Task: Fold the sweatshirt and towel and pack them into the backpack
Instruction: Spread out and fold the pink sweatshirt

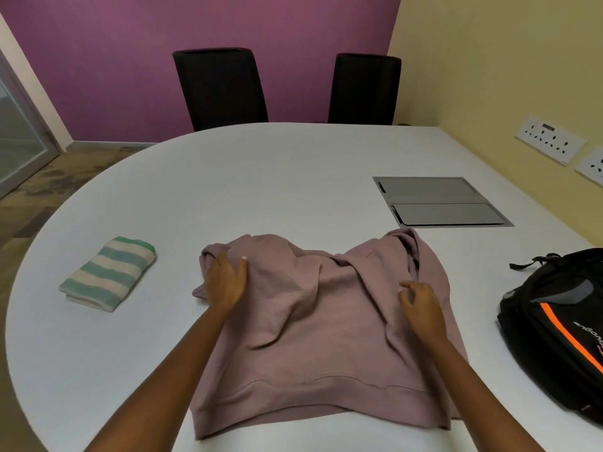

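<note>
On a white table, a mauve sweatshirt lies spread near the front edge, hem toward the person, its upper part bunched in folds. The left hand presses flat, fingers straight, on the garment's left shoulder. The right hand rests on the right side with fingers curled; whether it pinches the cloth cannot be told. A folded green-and-cream striped towel sits apart to the left. A black backpack with an orange stripe lies at the right edge. Beyond, a grey hatch is set into the tabletop, and a dark chair and a second chair stand at the far side.
</note>
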`<state>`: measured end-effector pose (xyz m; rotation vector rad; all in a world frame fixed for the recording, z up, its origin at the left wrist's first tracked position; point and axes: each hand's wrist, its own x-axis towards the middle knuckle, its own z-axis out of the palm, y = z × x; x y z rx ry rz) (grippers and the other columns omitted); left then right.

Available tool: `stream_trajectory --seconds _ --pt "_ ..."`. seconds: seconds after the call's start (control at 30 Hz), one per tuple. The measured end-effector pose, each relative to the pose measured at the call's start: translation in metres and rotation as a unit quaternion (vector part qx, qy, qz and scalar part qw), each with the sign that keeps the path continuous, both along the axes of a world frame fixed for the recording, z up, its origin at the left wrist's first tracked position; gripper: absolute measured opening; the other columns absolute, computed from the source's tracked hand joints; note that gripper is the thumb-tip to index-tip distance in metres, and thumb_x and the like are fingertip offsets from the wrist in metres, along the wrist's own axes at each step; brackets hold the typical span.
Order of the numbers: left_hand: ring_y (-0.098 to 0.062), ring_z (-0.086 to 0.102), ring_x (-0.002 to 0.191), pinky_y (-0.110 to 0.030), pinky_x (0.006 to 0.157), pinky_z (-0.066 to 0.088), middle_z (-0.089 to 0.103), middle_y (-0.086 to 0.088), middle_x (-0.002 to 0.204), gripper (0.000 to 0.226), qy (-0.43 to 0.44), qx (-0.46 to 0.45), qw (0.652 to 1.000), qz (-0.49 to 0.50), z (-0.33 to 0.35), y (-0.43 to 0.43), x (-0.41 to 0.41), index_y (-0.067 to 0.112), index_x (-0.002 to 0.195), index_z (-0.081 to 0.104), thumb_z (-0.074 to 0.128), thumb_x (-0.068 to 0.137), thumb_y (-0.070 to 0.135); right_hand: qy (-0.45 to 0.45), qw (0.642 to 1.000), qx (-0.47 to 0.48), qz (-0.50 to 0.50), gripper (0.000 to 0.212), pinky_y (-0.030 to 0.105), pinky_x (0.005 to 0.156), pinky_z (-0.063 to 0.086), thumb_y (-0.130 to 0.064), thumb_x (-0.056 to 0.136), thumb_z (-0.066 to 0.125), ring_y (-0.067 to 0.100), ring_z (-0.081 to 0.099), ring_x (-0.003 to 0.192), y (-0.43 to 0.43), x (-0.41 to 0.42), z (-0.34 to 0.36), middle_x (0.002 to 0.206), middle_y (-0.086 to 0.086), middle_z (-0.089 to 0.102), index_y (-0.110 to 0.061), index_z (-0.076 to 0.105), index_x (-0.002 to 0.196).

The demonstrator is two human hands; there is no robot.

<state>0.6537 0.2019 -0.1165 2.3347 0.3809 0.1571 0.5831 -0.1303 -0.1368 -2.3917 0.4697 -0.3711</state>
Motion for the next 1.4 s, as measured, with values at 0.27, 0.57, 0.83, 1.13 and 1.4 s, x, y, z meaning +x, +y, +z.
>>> stream_trajectory --seconds 0.27,0.57,0.83,1.13,1.4 --pt "-0.033 0.055 0.105 -0.031 0.085 0.038 0.058 -0.018 0.107 0.041 0.009 -0.147 0.989 0.027 0.011 -0.009 0.02 0.0 0.12 0.052 0.044 0.097 0.033 0.171 0.985 0.007 -0.021 0.061 0.049 0.098 0.039 -0.036 0.092 0.049 0.042 0.047 0.118 -0.013 0.051 -0.005 0.13 0.024 0.048 -0.005 0.029 0.141" --pt "-0.015 0.041 0.059 -0.027 0.057 0.032 0.047 -0.005 0.061 0.025 -0.154 -0.21 0.96 0.105 0.004 0.026 0.012 0.003 0.066 0.051 0.053 0.089 0.013 -0.037 0.99 0.125 -0.058 0.033 0.031 0.051 0.027 -0.006 0.086 0.052 0.022 0.032 0.055 -0.024 0.028 0.037 0.055 0.009 0.037 -0.006 0.036 0.056" --pt "-0.033 0.058 0.088 -0.036 0.075 0.042 0.065 -0.019 0.092 0.034 0.16 -0.061 0.984 0.039 -0.041 0.081 -0.013 0.007 0.085 0.067 0.055 0.087 0.039 0.239 0.963 0.107 -0.064 0.017 0.029 0.049 0.022 -0.025 0.052 0.039 0.024 0.033 0.059 -0.044 -0.012 0.05 0.057 0.011 0.038 -0.01 0.034 0.046" --pt "-0.032 0.06 0.085 -0.035 0.076 0.045 0.065 -0.015 0.092 0.025 0.166 -0.026 0.986 0.0 -0.029 0.079 0.005 0.006 0.085 0.061 0.042 0.092 0.021 0.404 0.915 0.003 0.01 0.021 0.024 0.055 0.035 -0.02 0.076 0.053 0.019 0.045 0.062 -0.056 -0.001 0.048 0.07 0.009 0.049 -0.005 0.048 0.063" --pt "-0.03 0.058 0.095 -0.033 0.074 0.042 0.061 -0.008 0.103 0.022 0.019 0.112 0.989 -0.096 -0.006 0.012 0.05 0.008 0.102 0.06 0.046 0.091 0.021 0.102 0.992 -0.07 0.03 0.038 0.029 0.056 0.034 -0.01 0.089 0.044 0.025 0.048 0.07 -0.036 0.066 0.049 0.067 0.002 0.052 -0.028 0.041 0.056"
